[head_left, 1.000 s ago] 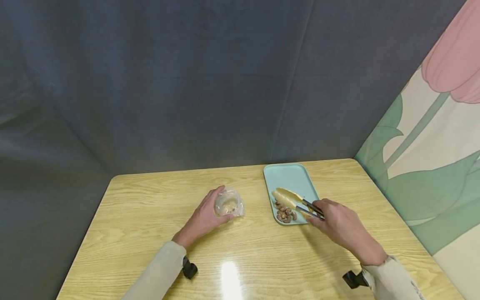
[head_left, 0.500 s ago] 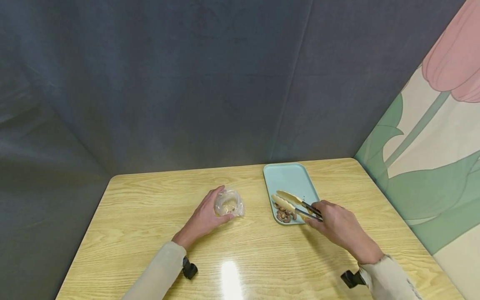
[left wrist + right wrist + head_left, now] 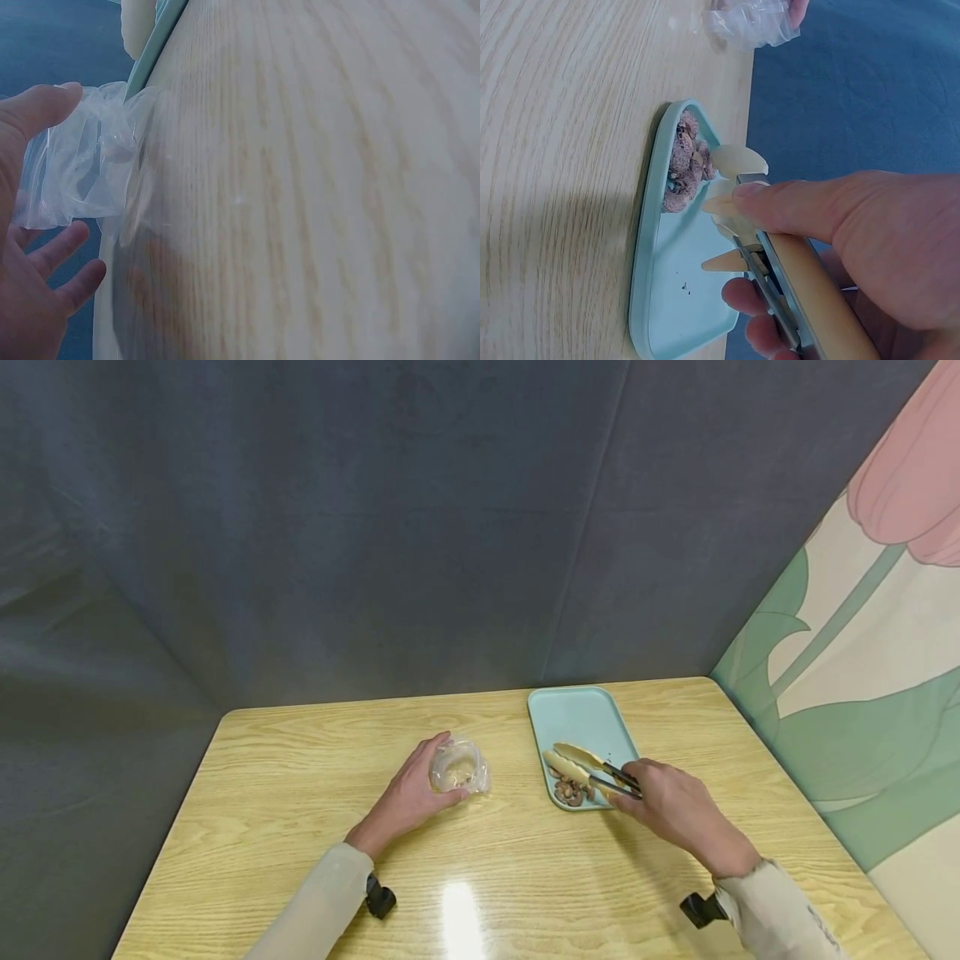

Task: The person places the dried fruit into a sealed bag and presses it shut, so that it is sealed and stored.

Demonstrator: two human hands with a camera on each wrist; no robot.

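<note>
On the left, my left hand (image 3: 408, 793) curves its thumb and fingers around a clear plastic bag (image 3: 480, 772) whose round mouth faces up. The left wrist view shows the bag's crinkled side (image 3: 82, 165) between thumb and fingers. My right hand (image 3: 678, 814) grips tongs (image 3: 577, 768) with pale yellow heads and metal arms, thumb along one arm. Their heads are spread and hang low over several brown, curved, rough-skinned pieces (image 3: 568, 793), partly covering them. These pieces lie bunched in the near left corner of a light blue tray (image 3: 573, 710).
The wood-grain table (image 3: 315, 768) carries the tray toward its back right, with the bag to the tray's left. Small dark crumbs (image 3: 685, 288) dot the tray. A dark curtain (image 3: 390, 543) hangs behind, and a flower-patterned wall (image 3: 847, 727) runs along the right.
The tongs have dipped a little toward the brown pieces, and my right hand has shifted slightly left. My left hand and the bag stay in place.
</note>
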